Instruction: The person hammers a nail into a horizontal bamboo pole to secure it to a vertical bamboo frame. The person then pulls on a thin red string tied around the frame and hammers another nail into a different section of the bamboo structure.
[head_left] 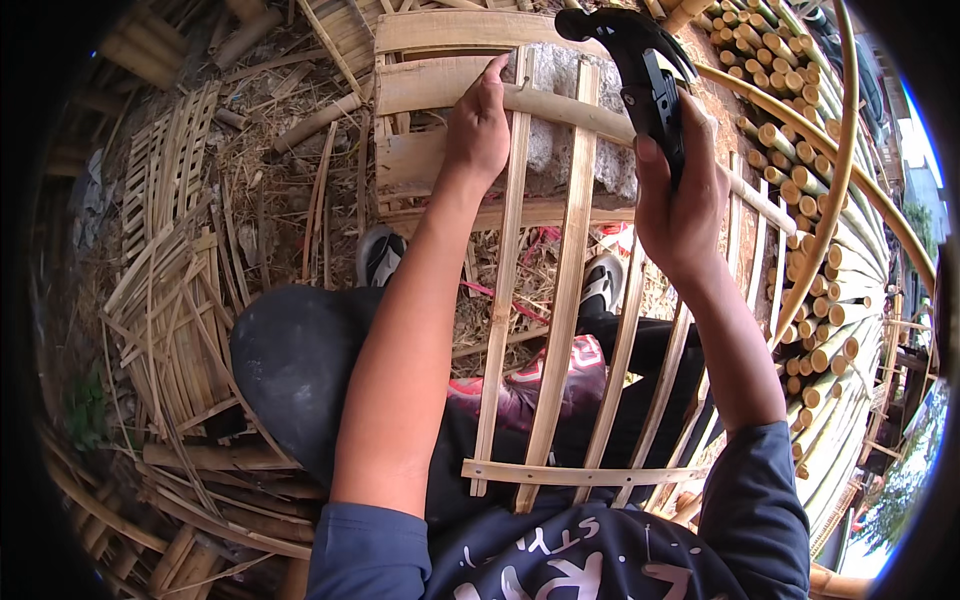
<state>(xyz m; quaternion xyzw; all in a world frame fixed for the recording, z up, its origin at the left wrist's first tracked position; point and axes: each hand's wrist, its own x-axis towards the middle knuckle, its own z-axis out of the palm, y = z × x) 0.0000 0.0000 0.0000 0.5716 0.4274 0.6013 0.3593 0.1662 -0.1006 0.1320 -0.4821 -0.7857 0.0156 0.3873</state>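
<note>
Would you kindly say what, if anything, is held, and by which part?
The right hand holds a hammer by its handle; whether the left hand grips the slatted frame is unclear.

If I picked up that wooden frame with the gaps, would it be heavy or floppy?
The slatted frame looks fairly light, since wide gaps separate its thin strips. Those might bend a little, but the round pole across one end probably stiffens it.

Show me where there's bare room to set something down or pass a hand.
Bare planks show left of the left hand. A hand might pass between the two leftmost slats, this side of the round rod. Crowded: stacked bamboo poles at right, loose strips at left.
</note>
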